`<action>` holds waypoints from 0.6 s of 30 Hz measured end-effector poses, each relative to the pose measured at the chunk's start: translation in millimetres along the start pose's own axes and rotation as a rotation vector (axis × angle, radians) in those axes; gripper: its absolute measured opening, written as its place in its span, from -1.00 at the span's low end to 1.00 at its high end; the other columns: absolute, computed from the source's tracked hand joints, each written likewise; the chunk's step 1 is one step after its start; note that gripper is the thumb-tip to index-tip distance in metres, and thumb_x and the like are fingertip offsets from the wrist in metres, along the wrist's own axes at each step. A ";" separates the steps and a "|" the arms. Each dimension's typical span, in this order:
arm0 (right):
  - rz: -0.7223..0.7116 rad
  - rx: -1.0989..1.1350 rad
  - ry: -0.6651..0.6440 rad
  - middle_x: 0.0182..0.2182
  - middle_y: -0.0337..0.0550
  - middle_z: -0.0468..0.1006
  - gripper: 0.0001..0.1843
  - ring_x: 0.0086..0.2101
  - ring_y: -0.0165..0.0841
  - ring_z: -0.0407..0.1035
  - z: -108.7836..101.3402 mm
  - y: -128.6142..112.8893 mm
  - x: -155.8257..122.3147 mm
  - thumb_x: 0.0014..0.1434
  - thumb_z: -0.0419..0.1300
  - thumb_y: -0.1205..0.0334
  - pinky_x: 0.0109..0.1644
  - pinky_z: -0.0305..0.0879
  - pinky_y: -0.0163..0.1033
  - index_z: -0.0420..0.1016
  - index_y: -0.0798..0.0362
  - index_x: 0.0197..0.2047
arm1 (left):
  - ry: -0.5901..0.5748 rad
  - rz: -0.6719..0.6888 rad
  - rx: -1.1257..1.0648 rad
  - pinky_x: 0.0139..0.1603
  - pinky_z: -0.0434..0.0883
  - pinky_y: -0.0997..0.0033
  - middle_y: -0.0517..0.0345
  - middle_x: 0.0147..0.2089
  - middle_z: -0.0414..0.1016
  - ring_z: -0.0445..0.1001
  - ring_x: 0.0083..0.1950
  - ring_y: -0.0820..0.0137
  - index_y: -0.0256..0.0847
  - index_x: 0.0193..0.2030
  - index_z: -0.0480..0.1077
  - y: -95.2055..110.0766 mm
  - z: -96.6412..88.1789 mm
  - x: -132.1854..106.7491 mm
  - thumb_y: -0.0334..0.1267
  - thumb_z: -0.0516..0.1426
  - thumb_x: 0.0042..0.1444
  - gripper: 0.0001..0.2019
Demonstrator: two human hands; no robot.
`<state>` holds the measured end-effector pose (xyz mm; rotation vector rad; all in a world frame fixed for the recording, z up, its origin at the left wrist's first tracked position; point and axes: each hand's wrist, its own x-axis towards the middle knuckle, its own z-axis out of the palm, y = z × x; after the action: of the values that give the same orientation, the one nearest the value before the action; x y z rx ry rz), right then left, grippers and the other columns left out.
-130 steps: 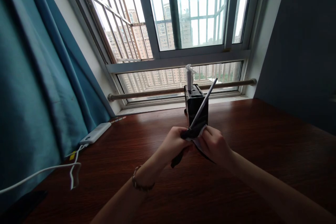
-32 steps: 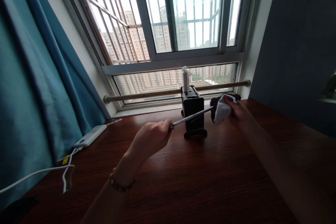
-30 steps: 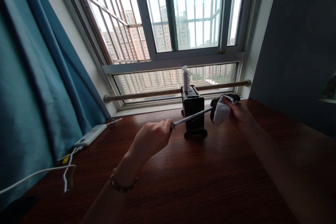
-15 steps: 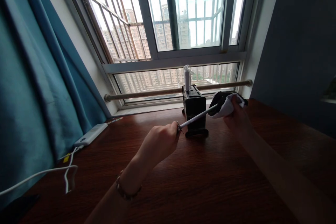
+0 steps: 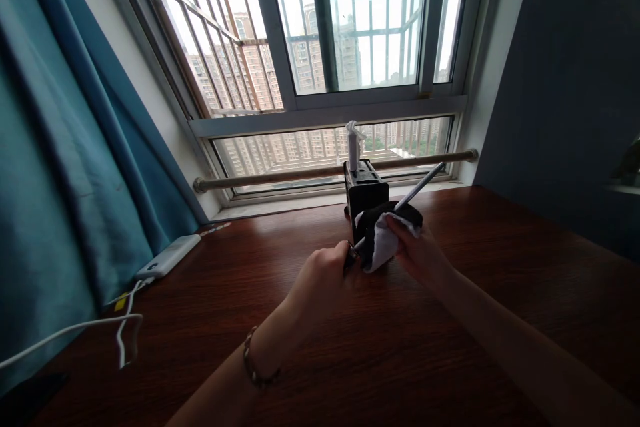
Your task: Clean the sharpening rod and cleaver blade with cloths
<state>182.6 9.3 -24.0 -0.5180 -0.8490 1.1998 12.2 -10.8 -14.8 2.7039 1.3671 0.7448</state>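
Observation:
My left hand (image 5: pixel 323 278) is closed round the handle of a long thin metal rod (image 5: pixel 417 190) that slants up and to the right over a dark wooden table (image 5: pixel 450 347). My right hand (image 5: pixel 417 250) is wrapped round a black and white cloth (image 5: pixel 383 237), which is folded about the rod close to the handle. Right behind the cloth stands a black block (image 5: pixel 365 190) with a white handle (image 5: pixel 353 143) sticking up out of its top.
A white power bank (image 5: pixel 167 257) with a white cable (image 5: pixel 75 330) lies at the table's left edge beside a teal curtain (image 5: pixel 60 167). A barred window (image 5: pixel 340 47) and a metal rail (image 5: pixel 300 173) run along the far side. A dark wall (image 5: pixel 575 93) stands to the right.
My right hand has slid the cloth back along the rod from its tip to near the handle. The rod has tilted up again and both hands have come closer together.

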 end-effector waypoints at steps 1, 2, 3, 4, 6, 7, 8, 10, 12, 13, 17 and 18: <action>0.009 -0.011 -0.020 -0.39 -0.21 0.51 -0.70 -0.36 -0.36 0.40 0.4 0.1 -1.6 -0.19 0.45 0.18 -0.27 0.36 -0.34 0.51 0.07 -0.38 | 0.002 0.001 0.018 -0.45 0.20 0.47 0.10 -0.44 0.42 0.42 -0.42 0.37 -0.25 -0.36 0.20 0.7 -0.7 0.0 -0.42 -0.02 0.09 -0.96; 0.018 -0.028 -0.051 -0.39 -0.19 0.51 -0.71 -0.35 -0.35 0.40 0.4 1.4 -3.4 -0.16 0.44 0.18 -0.26 0.35 -0.33 0.52 0.09 -0.36 | 0.000 0.004 0.039 -0.44 0.22 0.46 0.07 -0.42 0.43 0.44 -0.40 0.34 -0.26 -0.33 0.21 1.4 -1.1 0.1 -0.44 -0.03 0.08 -0.94; 0.029 -0.049 -0.093 -0.38 -0.17 0.51 -0.72 -0.34 -0.34 0.39 0.2 3.9 -5.5 -0.13 0.43 0.19 -0.23 0.34 -0.31 0.53 0.10 -0.33 | -0.006 0.010 0.061 -0.42 0.25 0.44 0.04 -0.40 0.44 0.45 -0.39 0.32 -0.27 -0.30 0.22 2.0 -1.3 0.2 -0.46 -0.04 0.06 -0.92; 0.041 -0.070 -0.134 -0.36 -0.16 0.52 -0.72 -0.32 -0.33 0.39 -0.3 7.4 -7.8 -0.10 0.41 0.19 -0.21 0.33 -0.30 0.53 0.10 -0.30 | -0.016 0.016 0.085 -0.42 0.27 0.43 0.02 -0.38 0.44 0.45 -0.38 0.30 -0.29 -0.28 0.23 2.5 -1.5 0.3 -0.47 -0.04 0.04 -0.89; 0.068 -0.105 -0.184 -0.32 -0.14 0.52 -0.73 -0.30 -0.33 0.39 -1.9 16.0 -12.1 -0.07 0.40 0.20 -0.19 0.31 -0.30 0.54 0.10 -0.27 | -0.039 0.027 0.131 -0.43 0.29 0.41 -0.02 -0.37 0.44 0.46 -0.38 0.26 -0.31 -0.25 0.25 3.0 -2.1 0.5 -0.49 -0.03 0.01 -0.85; 0.082 -0.120 -0.191 -0.31 -0.14 0.53 -0.73 -0.30 -0.33 0.39 -2.9 20.1 -13.7 -0.07 0.40 0.20 -0.19 0.31 -0.31 0.54 0.10 -0.27 | -0.050 0.032 0.149 -0.44 0.29 0.40 -0.03 -0.37 0.44 0.45 -0.39 0.25 -0.33 -0.25 0.25 3.0 -2.6 0.5 -0.50 -0.03 0.01 -0.85; 0.093 -0.134 -0.189 -0.30 -0.14 0.53 -0.72 -0.30 -0.33 0.39 -3.9 23.7 -14.8 -0.08 0.40 0.21 -0.21 0.31 -0.31 0.54 0.09 -0.27 | -0.061 0.036 0.161 -0.45 0.29 0.39 -0.03 -0.38 0.43 0.45 -0.40 0.24 -0.34 -0.25 0.25 3.0 -3.2 0.5 -0.51 -0.03 0.00 -0.84; 0.100 -0.153 -0.186 -0.30 -0.15 0.53 -0.72 -0.30 -0.32 0.39 -5.6 28.2 -15.3 -0.08 0.41 0.22 -0.22 0.31 -0.31 0.54 0.08 -0.26 | -0.076 0.045 0.165 -0.46 0.28 0.38 -0.04 -0.39 0.43 0.45 -0.42 0.23 -0.35 -0.26 0.26 2.7 -4.5 0.5 -0.53 -0.05 0.00 -0.83; 0.096 -0.154 -0.194 -0.31 -0.16 0.53 -0.71 -0.30 -0.32 0.39 -6.3 29.4 -14.3 -0.09 0.41 0.23 -0.22 0.31 -0.31 0.54 0.07 -0.25 | -0.083 0.058 0.139 -0.46 0.27 0.39 -0.03 -0.39 0.43 0.45 -0.42 0.24 -0.35 -0.28 0.25 2.0 -5.8 1.0 -0.54 -0.06 0.00 -0.84; 0.094 -0.153 -0.190 -0.32 -0.16 0.53 -0.71 -0.30 -0.33 0.39 -6.3 29.1 -13.4 -0.09 0.41 0.22 -0.23 0.32 -0.32 0.54 0.07 -0.26 | -0.082 0.064 0.116 -0.45 0.27 0.41 -0.01 -0.38 0.44 0.46 -0.41 0.26 -0.33 -0.29 0.25 1.3 -6.3 1.5 -0.54 -0.05 0.01 -0.85; 0.053 -0.132 -0.189 -0.31 -0.17 0.55 -0.77 -0.30 -0.36 0.42 -5.0 24.1 -11.1 -0.06 0.40 0.22 -0.22 0.34 -0.36 0.56 0.06 -0.29 | -0.045 0.065 0.024 -0.41 0.26 0.49 0.12 -0.40 0.45 0.45 -0.40 0.38 -0.26 -0.35 0.25 -3.5 -7.7 4.0 -0.46 -0.02 0.11 -0.91; 0.035 -0.124 -0.200 -0.30 -0.17 0.55 -0.79 -0.30 -0.37 0.42 -4.4 22.0 -11.0 -0.05 0.39 0.22 -0.20 0.34 -0.36 0.56 0.04 -0.29 | -0.029 0.057 0.011 -0.40 0.26 0.50 0.13 -0.39 0.45 0.45 -0.39 0.38 -0.25 -0.35 0.27 -4.6 -8.3 4.3 -0.44 -0.01 0.12 -0.92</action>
<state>171.8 6.0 -46.3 -0.5204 -1.0945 1.2506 7.4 -6.3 -6.7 2.7617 1.2965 0.7005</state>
